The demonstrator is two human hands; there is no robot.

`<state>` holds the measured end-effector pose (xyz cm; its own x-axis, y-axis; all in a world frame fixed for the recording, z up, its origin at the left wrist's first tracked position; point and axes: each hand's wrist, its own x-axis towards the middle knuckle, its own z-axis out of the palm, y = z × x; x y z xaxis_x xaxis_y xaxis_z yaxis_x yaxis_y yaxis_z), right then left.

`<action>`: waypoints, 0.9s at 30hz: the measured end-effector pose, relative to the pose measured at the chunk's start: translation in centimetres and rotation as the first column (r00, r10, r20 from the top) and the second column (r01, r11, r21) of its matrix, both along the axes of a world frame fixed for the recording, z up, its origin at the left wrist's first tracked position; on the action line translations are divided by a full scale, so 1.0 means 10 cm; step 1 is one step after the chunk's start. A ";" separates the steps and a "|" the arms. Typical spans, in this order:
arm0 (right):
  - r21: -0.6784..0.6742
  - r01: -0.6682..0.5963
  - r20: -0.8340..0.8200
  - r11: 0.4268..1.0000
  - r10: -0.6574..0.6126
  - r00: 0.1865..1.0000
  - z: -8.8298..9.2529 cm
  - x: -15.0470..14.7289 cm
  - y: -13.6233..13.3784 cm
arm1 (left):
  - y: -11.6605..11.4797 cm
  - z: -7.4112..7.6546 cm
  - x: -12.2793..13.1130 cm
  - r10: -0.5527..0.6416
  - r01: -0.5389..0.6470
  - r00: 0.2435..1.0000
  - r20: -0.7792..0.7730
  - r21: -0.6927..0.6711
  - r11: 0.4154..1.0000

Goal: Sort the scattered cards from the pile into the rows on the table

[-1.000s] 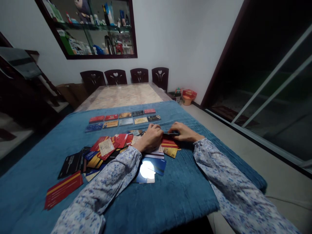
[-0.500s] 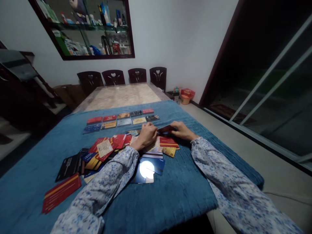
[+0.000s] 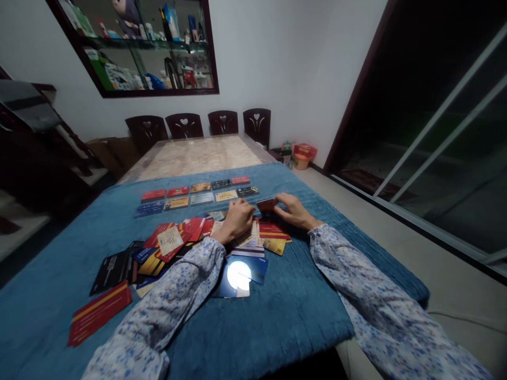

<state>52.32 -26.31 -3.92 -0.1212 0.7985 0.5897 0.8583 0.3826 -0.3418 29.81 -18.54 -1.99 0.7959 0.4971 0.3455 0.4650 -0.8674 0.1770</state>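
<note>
Held card point(image 3: 265, 205) shifted above blue cloth point(image 3: 293, 301), chairs point(image 3: 194, 126) beyond.

The premises are presenting as a home, apparently a dining area; four dark chairs point(image 3: 215, 124) with heart-shaped cut-outs are standing by the far end of a long table point(image 3: 198, 158); a blue plush cloth point(image 3: 301, 306) is covering its near part; a recessed wall cabinet point(image 3: 158, 94) is displaying bottles point(image 3: 149, 30) and a plush toy point(image 3: 127, 20) around a glass shelf point(image 3: 148, 45); a glazed door point(image 3: 467, 174) is fronting a dark space at right.
</note>
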 end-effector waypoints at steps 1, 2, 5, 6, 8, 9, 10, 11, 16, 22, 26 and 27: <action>0.010 0.008 0.014 1.000 -0.008 1.000 -0.01 0.00 0.01 | 0.00 0.00 0.00 0.008 -0.008 1.000 0.016 0.003 1.000; 0.023 0.011 0.026 1.000 -0.012 1.000 -0.02 0.00 0.02 | 0.00 0.00 0.00 0.016 -0.016 0.999 0.029 0.007 1.000; 0.083 0.022 0.064 0.996 -0.028 0.998 -0.03 -0.01 0.03 | -0.01 0.01 0.01 0.040 -0.042 0.998 0.055 0.028 0.999; 0.107 0.031 0.080 0.994 -0.039 0.996 -0.02 -0.01 0.03 | -0.01 0.01 0.01 0.052 -0.055 0.996 0.068 0.038 0.998; 0.157 0.056 0.117 0.986 -0.075 0.990 0.00 -0.01 0.02 | -0.01 0.02 0.01 0.076 -0.082 0.991 0.108 0.053 0.995; 0.180 0.068 0.139 0.981 -0.094 0.986 0.01 -0.02 0.01 | -0.01 0.02 0.01 0.087 -0.095 0.987 0.133 0.055 0.994; 0.201 0.077 0.163 0.976 -0.111 0.980 0.02 -0.02 0.00 | -0.01 0.03 0.01 0.096 -0.106 0.983 0.159 0.053 0.993; 0.219 0.083 0.190 0.972 -0.125 0.974 0.03 -0.02 -0.01 | -0.01 0.03 0.01 0.103 -0.113 0.978 0.184 0.046 0.993; 0.238 0.067 0.307 0.969 -0.140 0.941 0.04 -0.07 -0.02 | -0.02 0.04 0.01 0.060 -0.067 0.962 0.265 0.017 0.998; 0.154 0.072 0.344 0.985 -0.122 0.931 0.03 -0.13 0.01 | -0.06 0.02 0.03 0.021 -0.015 0.984 0.175 -0.036 0.999; 0.083 0.093 0.334 0.992 -0.115 0.935 0.03 -0.15 0.01 | -0.08 0.03 0.02 0.027 -0.022 0.997 0.077 -0.055 0.998; 0.071 0.098 0.328 0.993 -0.116 0.938 0.03 -0.16 0.01 | -0.08 0.03 0.02 0.028 -0.024 0.998 0.065 -0.055 0.998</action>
<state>50.77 -26.25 -3.66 -0.2320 0.7863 0.5726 0.9563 0.2920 -0.0135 29.98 -19.34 -1.69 0.7589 0.5370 0.3683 0.4734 -0.8434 0.2543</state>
